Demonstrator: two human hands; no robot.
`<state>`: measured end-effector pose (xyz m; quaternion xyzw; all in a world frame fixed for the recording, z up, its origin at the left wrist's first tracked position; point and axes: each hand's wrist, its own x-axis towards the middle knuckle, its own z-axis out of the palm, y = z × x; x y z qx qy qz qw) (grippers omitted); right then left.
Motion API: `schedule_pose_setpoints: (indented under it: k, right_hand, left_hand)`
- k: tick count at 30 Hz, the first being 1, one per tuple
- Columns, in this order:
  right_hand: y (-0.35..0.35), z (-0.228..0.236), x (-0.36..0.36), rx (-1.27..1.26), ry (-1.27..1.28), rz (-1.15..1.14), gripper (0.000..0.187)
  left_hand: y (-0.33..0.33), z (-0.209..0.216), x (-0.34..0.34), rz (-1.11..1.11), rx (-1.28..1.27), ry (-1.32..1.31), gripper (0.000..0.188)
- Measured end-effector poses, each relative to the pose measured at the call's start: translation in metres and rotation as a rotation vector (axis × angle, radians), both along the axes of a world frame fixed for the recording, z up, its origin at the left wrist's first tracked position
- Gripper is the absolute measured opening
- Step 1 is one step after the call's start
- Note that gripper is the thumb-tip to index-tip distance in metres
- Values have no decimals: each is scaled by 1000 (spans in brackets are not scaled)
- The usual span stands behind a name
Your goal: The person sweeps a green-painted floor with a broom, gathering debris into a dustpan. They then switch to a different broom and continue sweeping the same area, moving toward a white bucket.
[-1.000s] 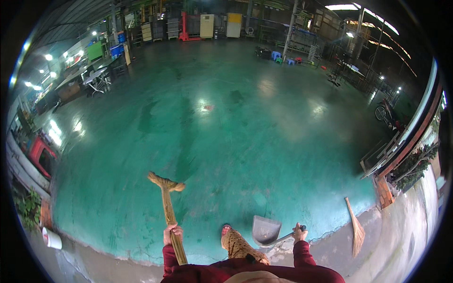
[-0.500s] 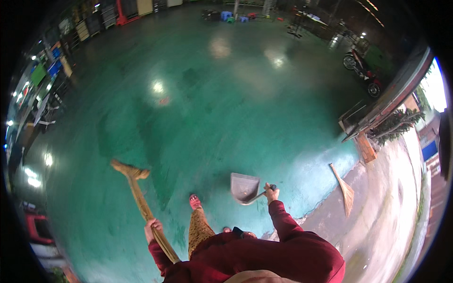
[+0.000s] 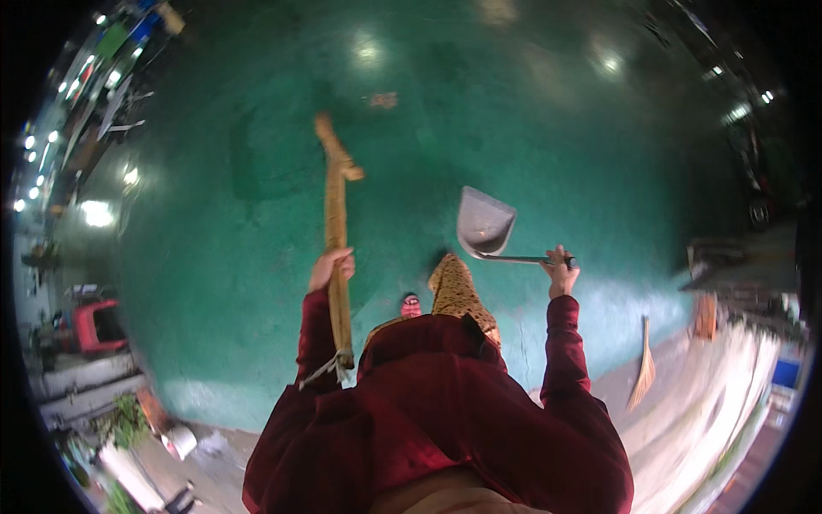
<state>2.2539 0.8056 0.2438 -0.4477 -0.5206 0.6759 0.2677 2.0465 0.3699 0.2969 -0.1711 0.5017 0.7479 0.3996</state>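
My left hand is closed around the tan handle of a long broom. Its blurred, angled head points away from me over the green floor, while a white string hangs from the near end. In my right hand is the dark grip of a grey dustpan; its rod runs leftward to the pan. Some small bits seem to lie inside the pan, too small to name. Whether the pan or the broom head touches the floor I cannot tell.
Another straw broom lies at the right, on the grey concrete beyond the green floor. A reddish block stands near that edge. At the left is a red boxy object, with a white bucket behind it.
The view has turned and tipped downward. My left hand and the broom have swung forward, and the dustpan is held farther out. One leg has stepped ahead.
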Motion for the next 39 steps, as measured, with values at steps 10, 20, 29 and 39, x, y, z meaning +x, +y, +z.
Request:
schedule_pose_setpoints:
  k: [10,20,29,39]
  right_hand:
    - [65,-3,-284,65,-46,390,23]
    - [129,-19,-493,403,-188,767,26]
    - [162,-78,-673,724,-461,1008,18]
    - [196,-142,-802,592,-444,1216,13]
  left_hand:
    - [77,-42,-134,115,-23,-56,17]
    - [63,-55,-206,346,-39,-81,22]
    - [88,-173,-417,432,-464,-49,33]
    - [199,-253,-501,308,-552,-147,51]
